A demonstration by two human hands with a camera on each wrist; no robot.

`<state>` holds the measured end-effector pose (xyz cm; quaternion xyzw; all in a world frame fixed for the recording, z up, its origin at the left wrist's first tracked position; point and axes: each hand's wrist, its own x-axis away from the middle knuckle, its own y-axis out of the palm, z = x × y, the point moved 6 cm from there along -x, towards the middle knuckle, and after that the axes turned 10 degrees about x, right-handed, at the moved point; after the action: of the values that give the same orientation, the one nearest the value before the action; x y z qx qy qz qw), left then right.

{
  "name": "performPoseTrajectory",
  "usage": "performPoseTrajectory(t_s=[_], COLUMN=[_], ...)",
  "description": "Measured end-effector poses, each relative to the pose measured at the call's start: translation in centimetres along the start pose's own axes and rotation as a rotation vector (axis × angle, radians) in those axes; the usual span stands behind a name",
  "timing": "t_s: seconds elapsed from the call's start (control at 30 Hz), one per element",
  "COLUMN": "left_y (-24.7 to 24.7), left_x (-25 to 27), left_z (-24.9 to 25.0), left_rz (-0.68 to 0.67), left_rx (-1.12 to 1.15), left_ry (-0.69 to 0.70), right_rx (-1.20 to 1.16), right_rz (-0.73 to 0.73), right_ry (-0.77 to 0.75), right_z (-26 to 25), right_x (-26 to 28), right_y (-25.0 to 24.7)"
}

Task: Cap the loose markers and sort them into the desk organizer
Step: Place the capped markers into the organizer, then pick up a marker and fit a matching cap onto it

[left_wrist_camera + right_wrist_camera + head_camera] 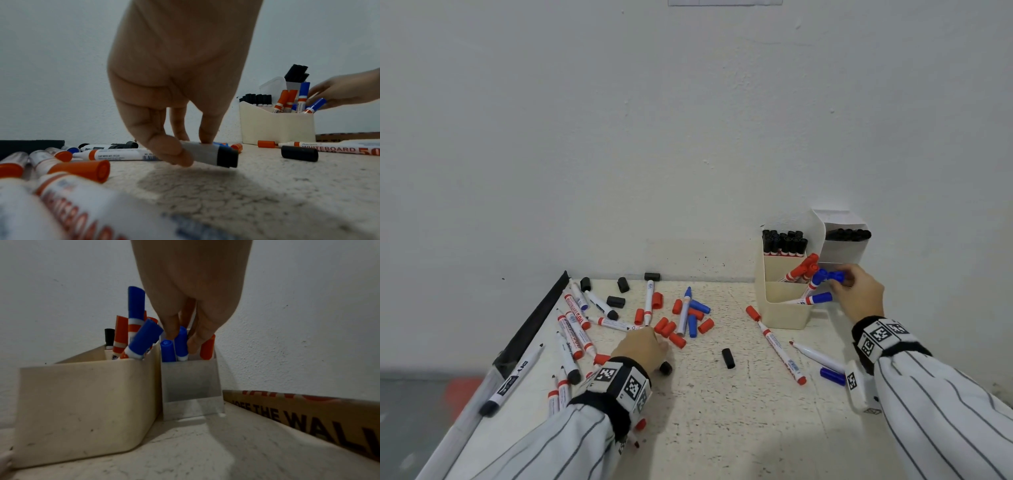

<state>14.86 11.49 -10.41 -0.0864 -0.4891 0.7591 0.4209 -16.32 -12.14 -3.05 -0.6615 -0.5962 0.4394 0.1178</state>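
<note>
Loose markers (pixel 574 320) are scattered all over the left half of the table (pixel 722 411), mostly red ones lying flat, plus a pile of red caps (pixel 667 328) and a few blue caps (pixel 692 324) in the middle. Some black caps (pixel 616 301) sit near the back wall, and one black cap (pixel 728 358) lies on its own between the two hands.

The left hand (pixel 642 349) is down on the table pinching a black-capped marker (pixel 207 153): thumb on one side, fingertips (pixel 206 134) on the other. The marker looks just off the surface, tilted slightly, cap end pointing right.

The right hand (pixel 859 294) is over by the cream desk organizer (pixel 784 308) at the back right. Its fingers are curled down together around a blue-capped marker (pixel 181 344) that stands in the clear box (pixel 192 386) touching the organizer's right side. Another blue marker (pixel 167 351) and a red one (pixel 207 348) stand in that same box.

The organizer's back compartment is packed with upright black markers (pixel 784 241), and its front compartments hold leaning red (pixel 801 269) and blue markers (pixel 816 298). A white box (pixel 842 246) behind holds more black ones.

Near the right wrist, a long red marker (pixel 780 353) and an uncapped marker (pixel 816 356) lie flat, with a blue cap (pixel 832 376) just beside the latter. A cardboard strip (pixel 308 415) with printed lettering runs along the wall.
</note>
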Motion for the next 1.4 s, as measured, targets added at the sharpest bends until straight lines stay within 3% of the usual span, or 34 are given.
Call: performPoseTrajectory(t_s=[0.2,0.33,0.47,0.57,0.67,0.73,0.8,0.83,0.93,1.0,1.1,1.17,1.27,1.4], left_y=[-1.4,-2.4,-3.0,-3.5,-4.2,-4.7,-5.1,-5.3,-5.8,-6.3,-7.0,-7.7,-8.6,-9.3], left_x=[1.0,1.6,2.7,3.0,3.1,3.3,3.8,3.9,4.3,4.5,4.9,5.0,5.1,5.1], left_z=[0.0,0.4,1.2,1.2,0.4,-0.3,-1.0,-1.5,-3.1,-4.3,-6.1,-7.4,-9.0,-10.8], left_rz=[0.152,0.259,0.287,0.318,0.368,0.403,0.407,0.409,0.381,0.355,0.329,0.354,0.384,0.371], left_rx=[0.215,0.433,0.629,0.74,0.826,0.798,0.794,0.793,0.762,0.748,0.773,0.807,0.842,0.847], left_ry=[0.066,0.157,0.232,0.236,0.176,0.168,0.158,0.146,0.107,0.077,0.04,-0.001,-0.059,-0.118], right_rx=[0.132,0.073,0.005,-0.06,-0.113,-0.154,-0.228,-0.264,-0.239,-0.07,0.224,0.382,0.396,0.382], right_rz=[-0.137,-0.121,-0.003,0.187,0.34,0.364,0.275,0.163,-0.362,-0.709,-1.054,-1.08,-1.023,-0.806], right_ry=[0.017,0.074,0.146,0.156,0.012,-0.112,-0.207,-0.235,-0.226,-0.206,-0.156,-0.207,-0.205,-0.145], right_z=[0.1,0.1,0.3,-0.6,-3.4,-5.9,-8.4,-9.7,-12.2,-12.6,-12.2,-12.3,-12.6,-13.1], right_x=[-0.3,0.2,0.9,2.0,3.4,4.5,5.6,6.0,8.1,10.0,13.0,13.6,13.4,11.4], right_y=[1.7,1.3,0.4,-1.3,-2.8,-3.0,-2.3,-1.5,3.1,6.4,9.4,10.5,11.8,12.7])
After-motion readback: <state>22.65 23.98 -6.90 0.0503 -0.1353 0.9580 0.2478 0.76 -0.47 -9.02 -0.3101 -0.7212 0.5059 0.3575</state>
